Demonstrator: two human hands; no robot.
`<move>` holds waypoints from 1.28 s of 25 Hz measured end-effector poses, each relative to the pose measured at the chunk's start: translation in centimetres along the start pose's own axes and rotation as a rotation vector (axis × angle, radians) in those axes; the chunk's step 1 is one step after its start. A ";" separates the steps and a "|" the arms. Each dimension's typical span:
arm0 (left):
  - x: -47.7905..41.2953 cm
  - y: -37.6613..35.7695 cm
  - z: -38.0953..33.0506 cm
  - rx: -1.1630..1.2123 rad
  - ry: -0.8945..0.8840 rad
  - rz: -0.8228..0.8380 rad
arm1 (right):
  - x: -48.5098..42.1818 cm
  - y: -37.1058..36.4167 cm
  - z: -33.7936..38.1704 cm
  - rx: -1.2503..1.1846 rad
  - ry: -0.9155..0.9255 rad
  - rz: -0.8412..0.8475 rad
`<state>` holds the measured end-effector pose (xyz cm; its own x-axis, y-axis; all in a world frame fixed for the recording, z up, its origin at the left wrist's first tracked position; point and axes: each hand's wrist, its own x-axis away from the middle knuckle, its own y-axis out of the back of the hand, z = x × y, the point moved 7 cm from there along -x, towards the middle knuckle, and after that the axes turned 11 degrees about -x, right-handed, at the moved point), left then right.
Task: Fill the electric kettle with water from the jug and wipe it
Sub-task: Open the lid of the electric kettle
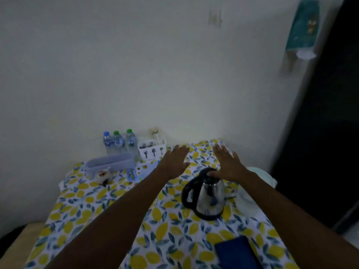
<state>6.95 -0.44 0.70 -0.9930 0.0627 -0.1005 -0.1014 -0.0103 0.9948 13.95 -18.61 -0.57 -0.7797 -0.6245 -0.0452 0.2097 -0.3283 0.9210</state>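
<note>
A steel electric kettle (210,199) with a black handle and lid stands on the lemon-print tablecloth (101,206), right of centre. My right hand (228,165) hovers flat over its lid with fingers spread, the thumb close to the lid. To the left of the kettle, my left hand (174,162) is stretched out, palm down and empty. A pale jug-like container (250,199) sits just right of the kettle, partly hidden by my right forearm. A dark blue cloth (236,253) lies near the table's front edge.
Three small water bottles (118,141) stand against the wall at the back. Beside them are a white cutlery holder (152,149), a clear plastic box (110,164) and a small jar (103,176). A dark door (326,133) is on the right.
</note>
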 end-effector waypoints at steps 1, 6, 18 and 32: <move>0.2 -2.0 -0.6 0.006 0.001 0.059 | 0.4 -1.8 -0.9 0.004 -0.023 0.055; -0.8 -10.6 -2.1 0.140 0.075 0.240 | -0.6 -8.1 -5.0 -0.026 -0.076 0.134; 0.1 -14.6 -3.5 0.515 0.357 0.096 | -0.7 -11.1 -6.0 -0.408 0.000 -0.100; 17.6 -12.1 3.6 0.522 0.385 0.056 | 7.9 -17.3 5.2 -0.282 0.200 0.055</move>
<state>-9.10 4.43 -13.04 -0.9566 -0.2871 0.0497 -0.1019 0.4896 0.8660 1.11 -14.15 -14.85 -0.6377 -0.7639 -0.0989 0.4246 -0.4557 0.7824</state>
